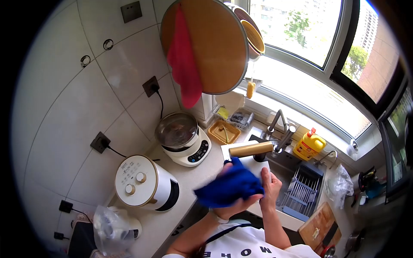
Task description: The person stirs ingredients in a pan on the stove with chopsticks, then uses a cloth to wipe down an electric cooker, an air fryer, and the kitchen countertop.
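My left hand (234,209) is closed on a bunched blue cloth (230,185), which hides part of its fingers. Just to the right, my right hand (270,188) grips the edge of a white object (254,164) with a thick gold-coloured handle (250,149). The cloth lies in front of this object and covers much of it, so its kind cannot be made out. Both hands are over the counter's front edge, by the sink (278,174).
A round white cooker (137,178) and a steamer with a clear bowl (176,131) stand to the left. Behind the hands are a faucet (282,124) and a yellow bottle (309,146). A drying rack (301,189) sits in the sink; a cutting board (316,228) lies at right.
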Demonstrator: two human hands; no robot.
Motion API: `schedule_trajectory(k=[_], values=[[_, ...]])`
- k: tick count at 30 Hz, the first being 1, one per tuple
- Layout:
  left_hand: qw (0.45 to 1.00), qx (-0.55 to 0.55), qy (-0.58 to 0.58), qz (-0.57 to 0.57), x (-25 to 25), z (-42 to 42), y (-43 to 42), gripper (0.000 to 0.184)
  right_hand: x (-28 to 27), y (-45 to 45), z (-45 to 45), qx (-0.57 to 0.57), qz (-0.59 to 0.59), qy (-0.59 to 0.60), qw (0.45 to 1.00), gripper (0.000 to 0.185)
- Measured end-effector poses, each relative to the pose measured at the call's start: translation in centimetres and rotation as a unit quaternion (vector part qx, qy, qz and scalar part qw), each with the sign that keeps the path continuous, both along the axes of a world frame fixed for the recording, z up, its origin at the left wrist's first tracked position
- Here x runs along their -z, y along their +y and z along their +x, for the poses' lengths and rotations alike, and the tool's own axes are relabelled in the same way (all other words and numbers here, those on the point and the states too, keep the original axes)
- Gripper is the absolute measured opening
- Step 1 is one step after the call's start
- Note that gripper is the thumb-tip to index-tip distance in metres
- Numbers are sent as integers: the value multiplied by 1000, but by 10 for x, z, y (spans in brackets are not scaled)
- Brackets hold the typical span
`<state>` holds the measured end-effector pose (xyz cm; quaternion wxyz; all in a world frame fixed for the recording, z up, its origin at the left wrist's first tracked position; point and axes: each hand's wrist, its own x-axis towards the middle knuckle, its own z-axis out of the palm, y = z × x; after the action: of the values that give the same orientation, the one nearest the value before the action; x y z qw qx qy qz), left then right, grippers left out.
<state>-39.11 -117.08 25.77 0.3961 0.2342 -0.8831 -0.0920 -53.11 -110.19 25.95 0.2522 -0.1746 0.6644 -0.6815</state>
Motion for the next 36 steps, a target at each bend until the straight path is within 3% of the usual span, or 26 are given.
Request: schedule_trajectory(k=[1,3,4,5,6,8,13,17,20,23,25,29,32,35,36], values=[[999,-4,-7,-39,-25,-13,4,64,13,5,-1,0,0,2,1000,37],[976,8,-72,-203,-15,-9,5,57,40,7,3,28,-186,19,982,27],[985,3,-66,-158,-13,-5,9,55,42,11,-1,-23,-134,23,990,24],[985,2,-66,-158,-11,-1,7,55,48,11,7,17,-282,-51,958,17],[993,-23,-76,-88,-15,3,2,57,50,15,3,39,-177,125,976,20],[996,-42,-79,31,-28,11,-11,62,7,13,8,34,-16,126,991,37],[998,11,-35,57,-31,11,-17,61,19,14,1,28,-26,92,995,41],[988,121,-17,-95,-12,24,-4,58,14,17,-4,20,-28,108,994,42],[980,151,-1,-129,-3,24,-7,56,9,17,0,10,-24,125,992,39],[993,65,50,83,-13,20,-19,58,11,17,-1,6,-31,192,981,37],[989,46,103,97,-9,12,-29,60,8,17,-2,6,-38,222,974,36],[987,37,92,126,-21,0,-20,61,7,12,-6,16,-41,142,989,39],[995,92,36,33,-19,3,-12,65,15,15,-16,23,-13,148,989,40],[985,154,10,-71,17,11,3,48,9,5,-13,64,-49,42,996,43],[983,159,-14,-94,24,18,8,42,12,1,-14,82,-64,68,992,43]])
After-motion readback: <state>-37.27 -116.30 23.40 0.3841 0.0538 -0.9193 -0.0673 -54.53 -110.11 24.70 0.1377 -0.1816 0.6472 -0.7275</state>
